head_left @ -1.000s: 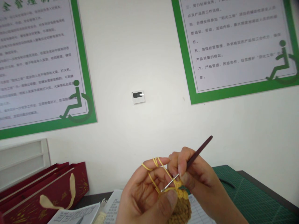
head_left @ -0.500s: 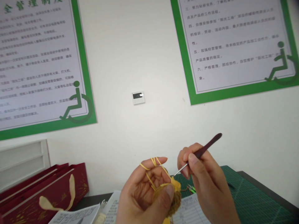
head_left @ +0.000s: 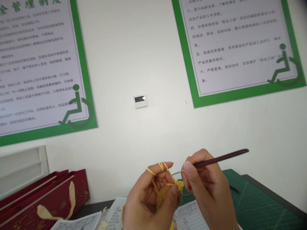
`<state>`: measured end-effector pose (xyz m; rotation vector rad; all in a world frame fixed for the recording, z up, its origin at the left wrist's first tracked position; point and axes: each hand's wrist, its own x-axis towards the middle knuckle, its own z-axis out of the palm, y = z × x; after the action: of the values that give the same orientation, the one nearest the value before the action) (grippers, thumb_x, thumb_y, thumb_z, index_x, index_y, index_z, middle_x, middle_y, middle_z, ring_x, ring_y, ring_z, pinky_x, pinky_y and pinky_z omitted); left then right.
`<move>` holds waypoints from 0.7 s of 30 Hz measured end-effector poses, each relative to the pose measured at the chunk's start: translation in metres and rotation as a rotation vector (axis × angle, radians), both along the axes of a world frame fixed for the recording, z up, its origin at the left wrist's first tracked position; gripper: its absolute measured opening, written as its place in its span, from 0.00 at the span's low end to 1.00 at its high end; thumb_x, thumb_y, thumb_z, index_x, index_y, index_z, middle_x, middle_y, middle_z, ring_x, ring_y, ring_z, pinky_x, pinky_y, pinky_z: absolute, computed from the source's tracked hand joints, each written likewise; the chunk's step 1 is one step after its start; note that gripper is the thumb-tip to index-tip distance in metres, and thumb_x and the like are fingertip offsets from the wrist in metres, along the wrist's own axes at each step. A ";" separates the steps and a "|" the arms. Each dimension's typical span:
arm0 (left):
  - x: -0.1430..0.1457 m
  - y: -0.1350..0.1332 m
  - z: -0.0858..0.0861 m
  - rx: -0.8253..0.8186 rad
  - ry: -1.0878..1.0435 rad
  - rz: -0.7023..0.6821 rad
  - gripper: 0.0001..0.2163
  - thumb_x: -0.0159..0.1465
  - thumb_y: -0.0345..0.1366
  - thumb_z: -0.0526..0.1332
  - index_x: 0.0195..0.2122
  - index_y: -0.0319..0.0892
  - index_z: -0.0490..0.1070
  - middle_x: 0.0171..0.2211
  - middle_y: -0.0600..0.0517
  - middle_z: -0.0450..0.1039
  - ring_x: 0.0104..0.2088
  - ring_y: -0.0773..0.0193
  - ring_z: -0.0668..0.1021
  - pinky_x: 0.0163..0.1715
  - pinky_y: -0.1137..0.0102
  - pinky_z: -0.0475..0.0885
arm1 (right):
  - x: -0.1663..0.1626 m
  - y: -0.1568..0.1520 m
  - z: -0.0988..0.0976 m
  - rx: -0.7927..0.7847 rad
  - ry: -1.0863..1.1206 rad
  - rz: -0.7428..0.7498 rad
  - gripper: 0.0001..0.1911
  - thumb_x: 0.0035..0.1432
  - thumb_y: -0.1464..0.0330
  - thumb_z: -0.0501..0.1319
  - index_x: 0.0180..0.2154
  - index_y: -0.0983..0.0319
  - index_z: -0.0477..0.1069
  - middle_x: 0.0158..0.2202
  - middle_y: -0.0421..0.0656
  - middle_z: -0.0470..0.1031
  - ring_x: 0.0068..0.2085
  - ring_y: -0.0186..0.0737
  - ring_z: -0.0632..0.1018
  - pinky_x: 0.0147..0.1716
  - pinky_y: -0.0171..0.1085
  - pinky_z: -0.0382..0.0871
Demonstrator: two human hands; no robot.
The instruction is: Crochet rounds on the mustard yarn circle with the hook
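Note:
My left hand [head_left: 153, 198] pinches a small crocheted piece [head_left: 165, 193], brownish-gold with a brighter yellow edge, between thumb and fingers. Yellow yarn [head_left: 160, 165] is wound round the raised index finger and runs down to the piece. My right hand [head_left: 206, 188] is closed on a crochet hook [head_left: 222, 158] with a dark maroon handle, held nearly level. Its thin metal shaft points left, and the tip is by the yarn strand just above the yellow edge. Whether the tip has caught the strand I cannot tell. Part of the piece is hidden behind my left thumb.
A green cutting mat [head_left: 254, 198] covers the table on the right, with a dark slim object [head_left: 234, 189] on it. Printed sheets [head_left: 189, 217] lie below my hands. Maroon gift bags [head_left: 59, 201] stand at left. Behind is a white wall with a thermostat [head_left: 140, 101] and two green-framed posters.
The crochet hook has swung from a steep slant to nearly level, and its tip has moved left and up off the yellow edge. My left hand keeps its grip on the piece.

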<state>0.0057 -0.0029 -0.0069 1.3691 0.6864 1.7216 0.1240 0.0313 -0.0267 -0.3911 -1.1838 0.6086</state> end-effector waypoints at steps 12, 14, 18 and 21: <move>-0.005 0.005 0.008 0.038 -0.143 0.053 0.39 0.57 0.27 0.75 0.67 0.55 0.62 0.27 0.58 0.79 0.30 0.65 0.80 0.36 0.71 0.75 | 0.009 0.015 0.002 -0.048 -0.345 0.132 0.10 0.64 0.58 0.69 0.39 0.57 0.79 0.33 0.41 0.80 0.34 0.38 0.78 0.33 0.34 0.72; -0.004 0.003 0.010 0.098 -0.118 0.057 0.50 0.59 0.24 0.72 0.72 0.68 0.46 0.26 0.60 0.80 0.29 0.64 0.81 0.39 0.67 0.76 | 0.008 0.017 -0.001 -0.083 -0.386 0.217 0.11 0.58 0.61 0.74 0.39 0.57 0.78 0.33 0.40 0.80 0.34 0.38 0.78 0.34 0.34 0.71; -0.007 -0.001 0.015 0.167 -0.054 0.110 0.55 0.61 0.22 0.70 0.73 0.74 0.34 0.26 0.61 0.81 0.27 0.64 0.81 0.37 0.67 0.77 | 0.009 0.016 -0.002 -0.149 -0.358 0.398 0.14 0.57 0.60 0.75 0.37 0.59 0.74 0.26 0.35 0.72 0.26 0.32 0.70 0.26 0.32 0.62; -0.019 0.000 0.019 0.179 -0.088 0.240 0.50 0.63 0.25 0.70 0.74 0.68 0.38 0.28 0.58 0.83 0.33 0.64 0.82 0.41 0.70 0.75 | 0.010 0.012 0.003 -0.217 -0.326 0.429 0.17 0.60 0.54 0.71 0.35 0.61 0.73 0.22 0.32 0.63 0.23 0.30 0.61 0.24 0.33 0.54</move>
<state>-0.0131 -0.0028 0.0120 1.3649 0.6824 2.0634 0.1336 0.0433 -0.0242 -0.4334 -1.5361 1.0810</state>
